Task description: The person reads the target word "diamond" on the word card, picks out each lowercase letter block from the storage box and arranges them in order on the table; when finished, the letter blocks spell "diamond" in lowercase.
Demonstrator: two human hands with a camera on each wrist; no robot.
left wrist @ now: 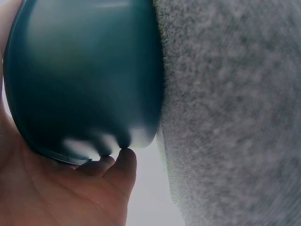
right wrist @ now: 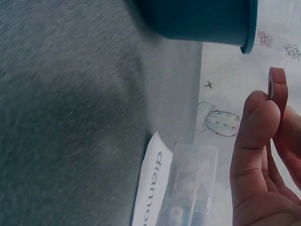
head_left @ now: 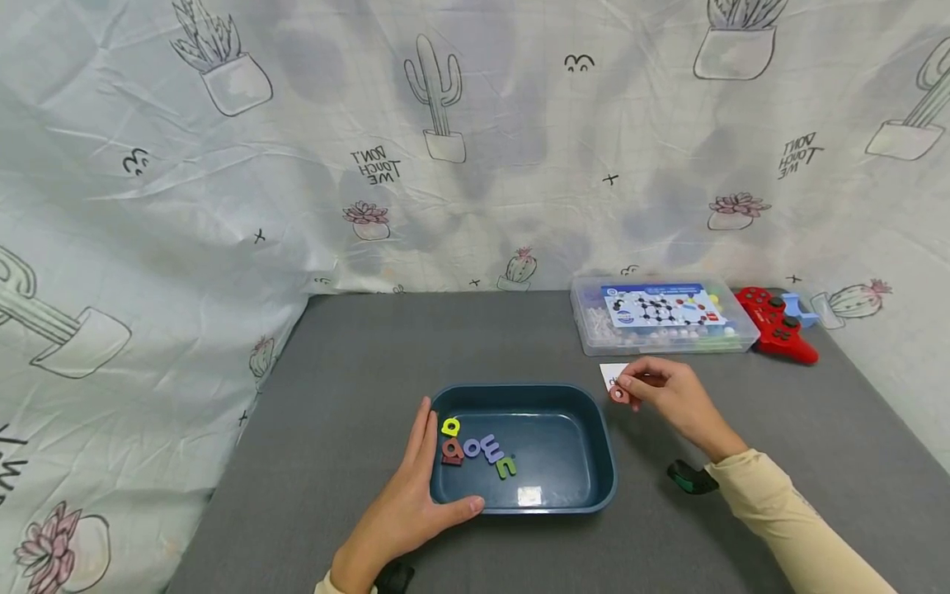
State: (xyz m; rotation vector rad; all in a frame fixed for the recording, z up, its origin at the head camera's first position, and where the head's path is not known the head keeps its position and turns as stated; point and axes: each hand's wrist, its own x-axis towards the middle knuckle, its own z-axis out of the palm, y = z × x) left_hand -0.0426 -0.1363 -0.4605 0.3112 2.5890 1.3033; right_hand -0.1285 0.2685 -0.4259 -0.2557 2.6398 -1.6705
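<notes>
In the head view, a dark blue tray (head_left: 519,505) stands on the grey table. My left hand (head_left: 408,487) grips its left end, thumb over the front rim and fingers along the outer wall. In the left wrist view, fingertips (left wrist: 123,160) press against the tray's side. Several letter pieces lie at the tray's left, among them a yellow one (head_left: 450,426), a purple m (head_left: 491,449) and a green n (head_left: 506,468). My right hand (head_left: 671,400) pinches a reddish-brown letter piece (right wrist: 278,87) with a round hole, right of the tray and clear of the table.
A white word card (right wrist: 153,183) with printed letters, partly out of view, lies behind the right hand. Farther back are a clear plastic case (head_left: 664,318) with a blue label, a red game controller (head_left: 775,323) and a light-blue object (head_left: 799,309). A printed cloth (head_left: 475,206) hangs behind.
</notes>
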